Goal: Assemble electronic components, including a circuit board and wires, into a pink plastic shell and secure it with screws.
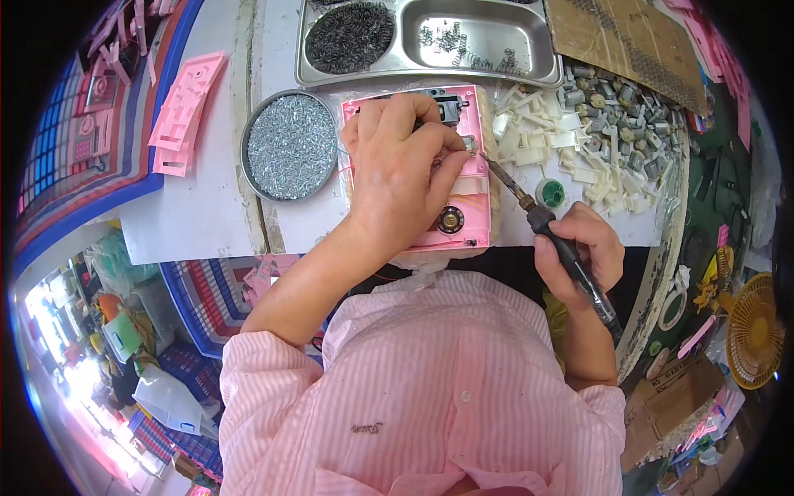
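Note:
In front of me lies a pink plastic housing with a black mechanism at its far end and a small round speaker-like part near its front. My left hand rests over the housing, its thumb and fingers closed in a pinch near a small silver part. What they pinch is hidden. A thin red wire shows left of that hand. In my right hand is a black-handled soldering iron, its tip slanting up left to the housing beside the silver part.
Left of the housing stands a round tin of small screws. Behind is a steel tray with springs. White plastic pieces and small motors pile up on the right, by a small green-filled round container. Pink panels lie left.

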